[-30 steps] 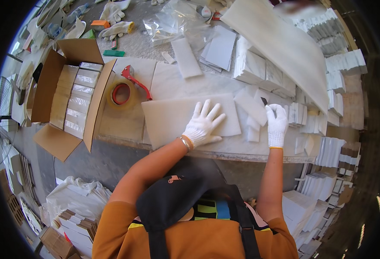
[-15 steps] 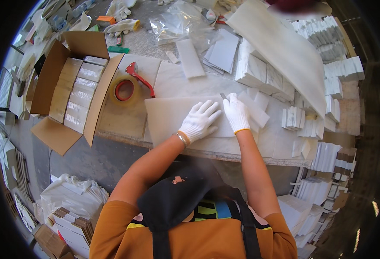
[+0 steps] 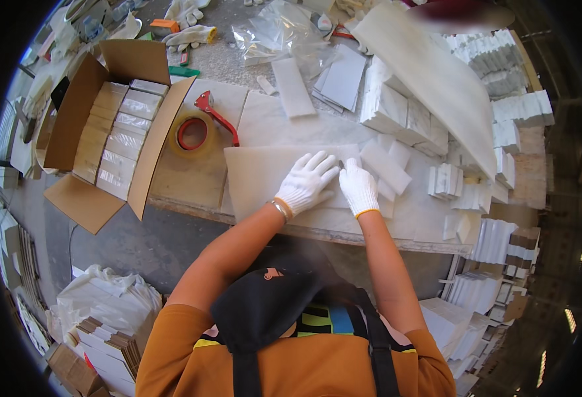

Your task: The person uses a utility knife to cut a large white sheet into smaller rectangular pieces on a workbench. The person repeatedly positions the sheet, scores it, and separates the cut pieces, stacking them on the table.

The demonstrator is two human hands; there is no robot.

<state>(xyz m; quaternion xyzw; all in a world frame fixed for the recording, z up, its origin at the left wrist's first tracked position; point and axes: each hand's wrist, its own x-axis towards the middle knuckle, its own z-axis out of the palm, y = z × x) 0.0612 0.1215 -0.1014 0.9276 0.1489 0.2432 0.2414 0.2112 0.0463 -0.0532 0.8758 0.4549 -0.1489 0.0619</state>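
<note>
here we press our left hand (image 3: 306, 182), fingers spread, and right hand (image 3: 359, 187), flat, on the white sheet (image 3: 258, 175); next, we judge, a steady fold.

Cluttered workbench (image 3: 192, 188), grey concrete floor (image 3: 139, 248)

- Bare table (image 3: 192, 178) strip lay open between the tape dispenser (image 3: 202, 129) and the white sheet (image 3: 264, 178).
- White block stacks (image 3: 403, 119) crowded the right.
- Open cardboard box (image 3: 116, 132) blocked the left.

Packing workshop: cardboard box (image 3: 99, 132), tape dispenser (image 3: 202, 129)
</note>
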